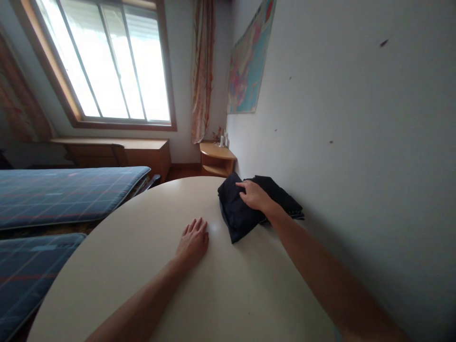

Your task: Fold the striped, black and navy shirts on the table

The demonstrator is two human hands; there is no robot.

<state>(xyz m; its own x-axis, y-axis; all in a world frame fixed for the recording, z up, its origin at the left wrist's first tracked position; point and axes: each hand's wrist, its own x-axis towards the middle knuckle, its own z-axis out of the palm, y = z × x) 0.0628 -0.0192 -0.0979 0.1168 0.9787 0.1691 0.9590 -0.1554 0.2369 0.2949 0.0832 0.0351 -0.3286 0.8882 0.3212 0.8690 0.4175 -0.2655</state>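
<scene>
A folded dark navy garment (239, 211) lies partly on the tabletop and partly against a stack of folded black clothes (280, 192) beside the wall. My right hand (254, 194) rests on top of the navy garment, its index finger and thumb stretched out and apart; the other fingers are mostly hidden. Left of the garment, my left hand (194, 241) lies palm down on the white round table (142, 256). Its fingers are spread, and it holds nothing. A gap of bare tabletop separates it from the garment.
The white wall (356, 190) borders the table on the right. Blue plaid mattresses (71, 194) lie to the left. Beyond the table are a small corner shelf (218, 152) with bottles, a wooden desk (142, 145) and a window (107, 61). A map (249, 66) hangs on the wall.
</scene>
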